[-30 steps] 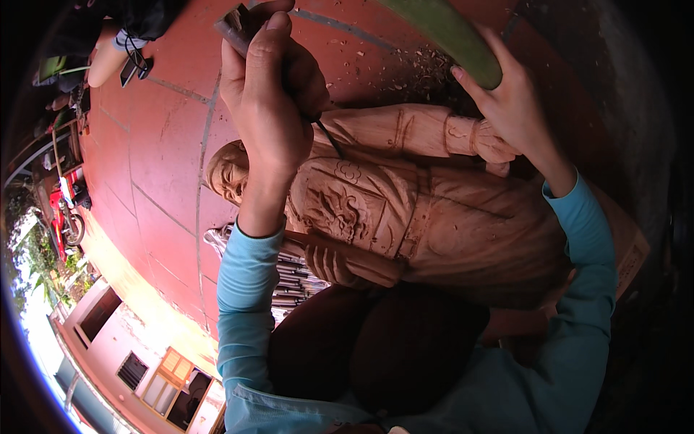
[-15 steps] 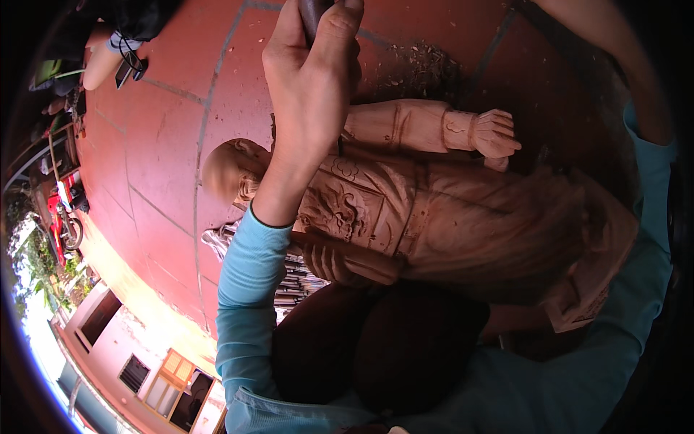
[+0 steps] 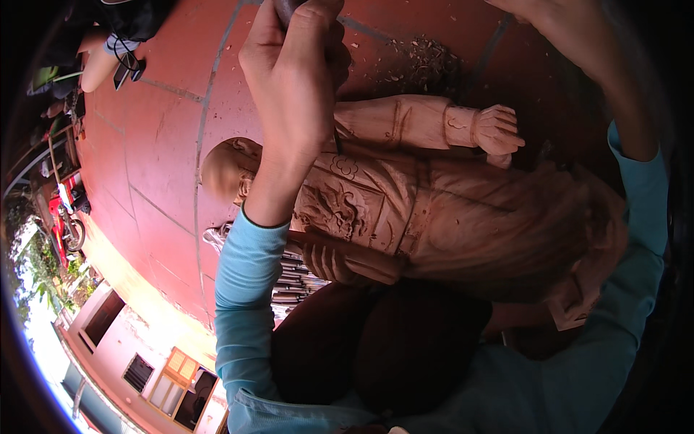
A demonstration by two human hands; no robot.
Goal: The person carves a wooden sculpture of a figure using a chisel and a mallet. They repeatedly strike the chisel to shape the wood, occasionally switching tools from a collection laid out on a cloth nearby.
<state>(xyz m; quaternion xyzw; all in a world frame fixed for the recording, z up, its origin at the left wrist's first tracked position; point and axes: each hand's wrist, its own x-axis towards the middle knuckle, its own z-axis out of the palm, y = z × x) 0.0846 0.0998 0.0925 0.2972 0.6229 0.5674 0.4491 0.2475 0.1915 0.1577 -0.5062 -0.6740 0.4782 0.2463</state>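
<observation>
My left hand point(image 3: 293, 87) is closed around a dark, rounded tool handle point(image 3: 287, 9) at the top of the view. A thin dark edge shows below that wrist; whether it belongs to the tool I cannot tell. Beneath my left arm lies a carved wooden statue point(image 3: 463, 210) of a robed figure, its bald head to the left and its base to the right. Its far arm ends in a carved fist, and its near hand holds a carved block-like shape against its body. My right hand point(image 3: 531, 7) is at the upper right, with its fingers mostly cut off by the edge.
Wood chips point(image 3: 426, 65) are heaped on the red tiled floor point(image 3: 159, 166) beyond the statue. Several slim metal tools point(image 3: 293, 282) lie in a row beside my dark-clothed knees point(image 3: 412, 340). Another person's leg point(image 3: 101, 65) and a phone point(image 3: 124, 71) are at upper left; a red motorbike point(image 3: 63, 217) stands farther off.
My left hand has shifted slightly left and nearer with the tool handle. My right forearm has swung inward, bringing part of that hand into view at the top. The statue's base has tilted or shifted slightly.
</observation>
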